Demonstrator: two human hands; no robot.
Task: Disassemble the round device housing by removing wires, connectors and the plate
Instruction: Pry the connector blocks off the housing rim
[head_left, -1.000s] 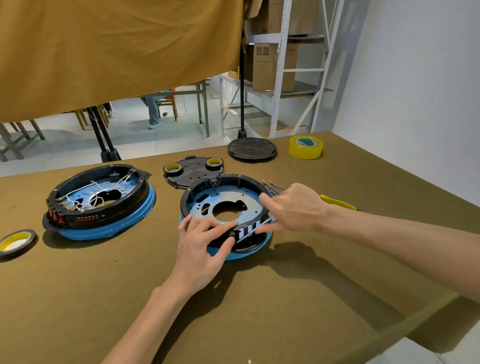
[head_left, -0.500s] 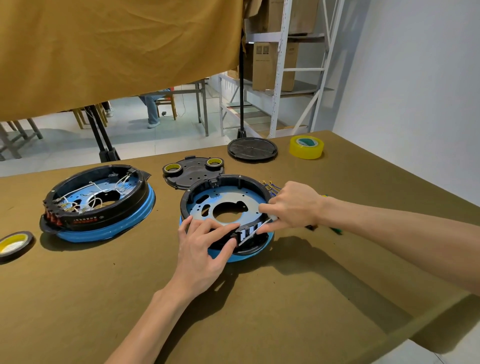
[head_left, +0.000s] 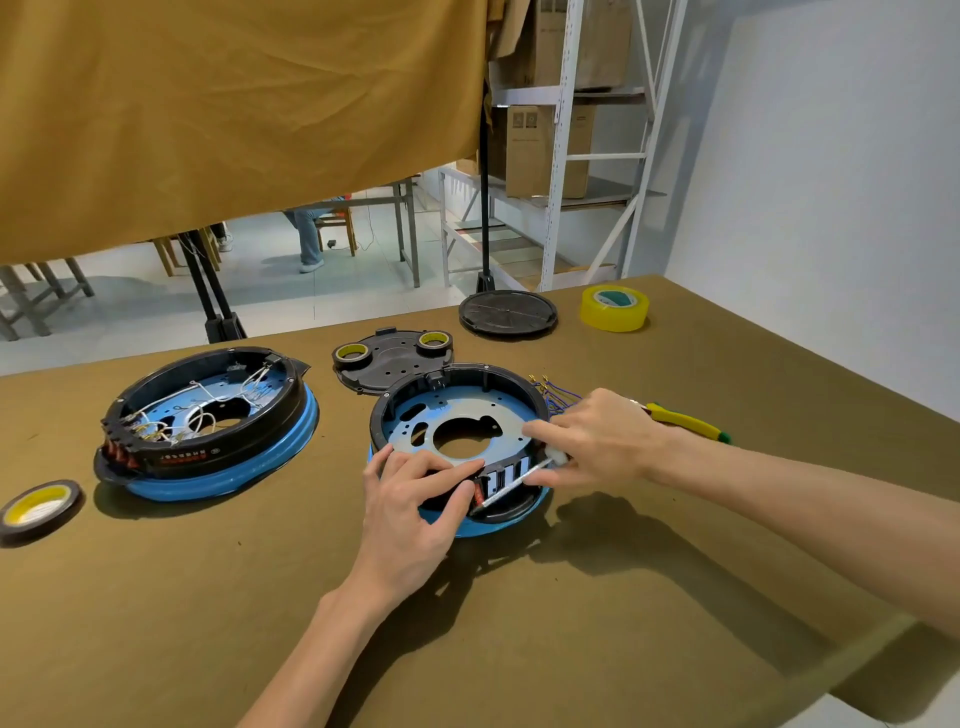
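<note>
A round black housing (head_left: 511, 382) on a blue base sits mid-table, with a pale blue perforated plate (head_left: 467, 415) inside it. My left hand (head_left: 415, 512) presses on its near rim, fingers over the red connector area. My right hand (head_left: 597, 441) grips a thin tool with a clear handle (head_left: 514, 482), its shaft angled down to the front connector block. Loose blue wires with yellow terminals (head_left: 553, 392) lie just beyond the housing's right rim.
A second housing (head_left: 208, 421), wired, stands at the left. A black cover with two tape rolls (head_left: 389, 356) lies behind, a round black lid (head_left: 506, 312) and yellow tape (head_left: 614, 307) farther back. Yellow-green pliers (head_left: 685, 422) lie right; a tape roll (head_left: 39, 506) far left.
My right hand has shifted slightly right along the housing's front rim with the tool, uncovering the pliers behind it. My left hand stays on the near rim.
</note>
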